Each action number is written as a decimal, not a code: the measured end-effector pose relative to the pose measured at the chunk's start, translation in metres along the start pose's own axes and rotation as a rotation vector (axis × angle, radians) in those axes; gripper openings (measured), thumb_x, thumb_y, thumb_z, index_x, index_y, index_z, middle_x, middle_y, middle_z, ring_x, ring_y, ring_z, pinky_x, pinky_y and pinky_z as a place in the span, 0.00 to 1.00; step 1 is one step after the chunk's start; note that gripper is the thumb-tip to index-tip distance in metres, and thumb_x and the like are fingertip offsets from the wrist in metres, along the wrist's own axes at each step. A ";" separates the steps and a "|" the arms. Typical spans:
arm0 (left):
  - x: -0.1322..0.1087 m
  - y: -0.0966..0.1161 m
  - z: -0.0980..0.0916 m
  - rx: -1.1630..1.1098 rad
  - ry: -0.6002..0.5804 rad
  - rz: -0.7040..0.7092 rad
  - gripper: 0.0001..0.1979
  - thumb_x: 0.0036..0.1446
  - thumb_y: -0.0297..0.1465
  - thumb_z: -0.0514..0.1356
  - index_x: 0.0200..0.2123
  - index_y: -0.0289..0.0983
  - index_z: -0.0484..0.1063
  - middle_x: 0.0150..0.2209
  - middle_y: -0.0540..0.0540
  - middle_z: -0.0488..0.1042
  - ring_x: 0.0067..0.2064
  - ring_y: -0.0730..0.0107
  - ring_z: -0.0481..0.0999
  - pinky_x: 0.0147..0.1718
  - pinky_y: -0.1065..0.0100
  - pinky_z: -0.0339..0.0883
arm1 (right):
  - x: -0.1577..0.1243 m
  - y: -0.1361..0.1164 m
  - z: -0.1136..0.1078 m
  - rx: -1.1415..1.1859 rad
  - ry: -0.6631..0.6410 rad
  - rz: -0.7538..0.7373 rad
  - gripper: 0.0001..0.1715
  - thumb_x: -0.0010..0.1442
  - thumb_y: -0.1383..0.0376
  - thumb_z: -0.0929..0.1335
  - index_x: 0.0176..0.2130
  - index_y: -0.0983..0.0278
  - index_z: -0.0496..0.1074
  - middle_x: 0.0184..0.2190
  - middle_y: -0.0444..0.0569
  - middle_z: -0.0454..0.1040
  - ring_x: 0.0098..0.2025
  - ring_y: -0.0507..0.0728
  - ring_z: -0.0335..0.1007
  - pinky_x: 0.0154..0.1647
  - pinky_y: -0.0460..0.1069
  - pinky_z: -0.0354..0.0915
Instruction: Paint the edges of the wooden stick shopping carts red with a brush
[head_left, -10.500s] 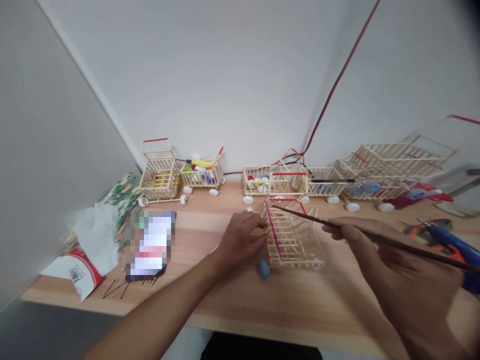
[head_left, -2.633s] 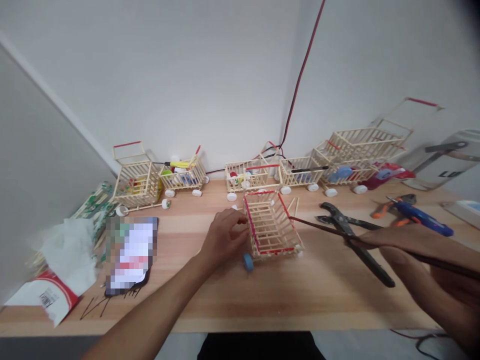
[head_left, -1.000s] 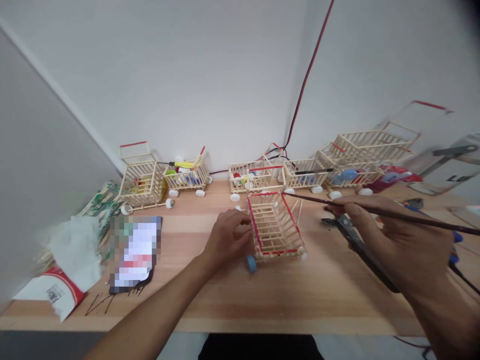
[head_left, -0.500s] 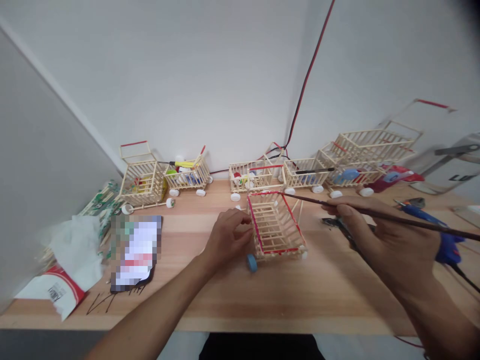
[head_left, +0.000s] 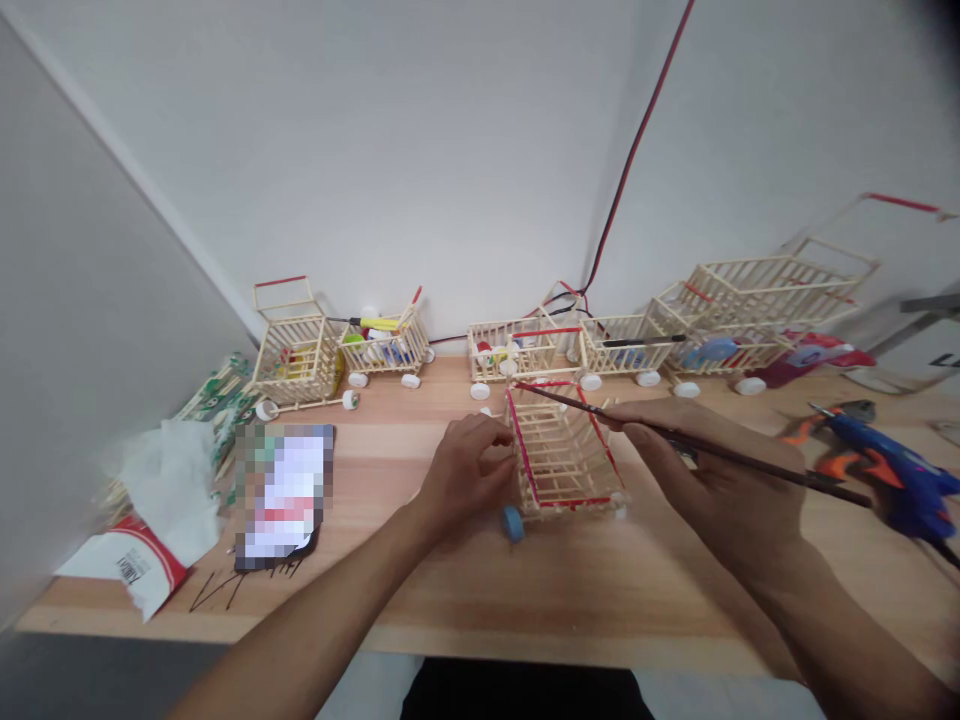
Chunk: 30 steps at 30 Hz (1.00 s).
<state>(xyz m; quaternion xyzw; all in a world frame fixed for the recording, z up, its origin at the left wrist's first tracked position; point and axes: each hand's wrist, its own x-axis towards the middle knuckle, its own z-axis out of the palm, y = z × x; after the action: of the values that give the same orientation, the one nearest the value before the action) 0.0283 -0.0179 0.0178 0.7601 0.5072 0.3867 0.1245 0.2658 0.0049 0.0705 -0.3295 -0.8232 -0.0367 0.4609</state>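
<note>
Right hand holds brush over cart.

two hands, one brush, one glue gun

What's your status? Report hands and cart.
Left hand steadying stick cart. Right hand holding paintbrush, tip at cart's far rim. Glue gun lies aside, right.

The right hand is moving closer to the little stick cart. The paintbrush tip is now reaching over its red rim.
</note>
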 end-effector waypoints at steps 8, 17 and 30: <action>-0.001 -0.001 0.000 0.003 0.008 0.011 0.02 0.57 0.28 0.62 0.34 0.38 0.71 0.34 0.47 0.74 0.40 0.64 0.72 0.40 0.64 0.64 | 0.002 -0.003 0.004 0.022 -0.022 -0.047 0.14 0.58 0.70 0.69 0.45 0.57 0.74 0.39 0.42 0.79 0.41 0.50 0.75 0.42 0.46 0.70; -0.001 0.000 -0.001 0.000 -0.001 0.002 0.01 0.57 0.27 0.61 0.34 0.38 0.71 0.35 0.47 0.75 0.40 0.64 0.72 0.41 0.64 0.64 | 0.000 -0.006 0.003 0.057 -0.043 -0.061 0.16 0.57 0.71 0.69 0.45 0.57 0.73 0.39 0.41 0.79 0.40 0.49 0.75 0.42 0.45 0.69; 0.000 0.001 -0.001 0.007 -0.002 0.002 0.02 0.57 0.28 0.62 0.34 0.37 0.71 0.34 0.47 0.74 0.39 0.64 0.71 0.40 0.65 0.63 | -0.005 0.001 -0.001 0.077 -0.065 -0.017 0.16 0.58 0.70 0.68 0.46 0.57 0.73 0.40 0.42 0.78 0.42 0.50 0.74 0.44 0.46 0.69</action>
<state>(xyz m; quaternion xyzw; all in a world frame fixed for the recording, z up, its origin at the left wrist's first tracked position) 0.0282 -0.0186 0.0188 0.7615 0.5075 0.3842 0.1220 0.2690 0.0024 0.0667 -0.3054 -0.8415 0.0019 0.4457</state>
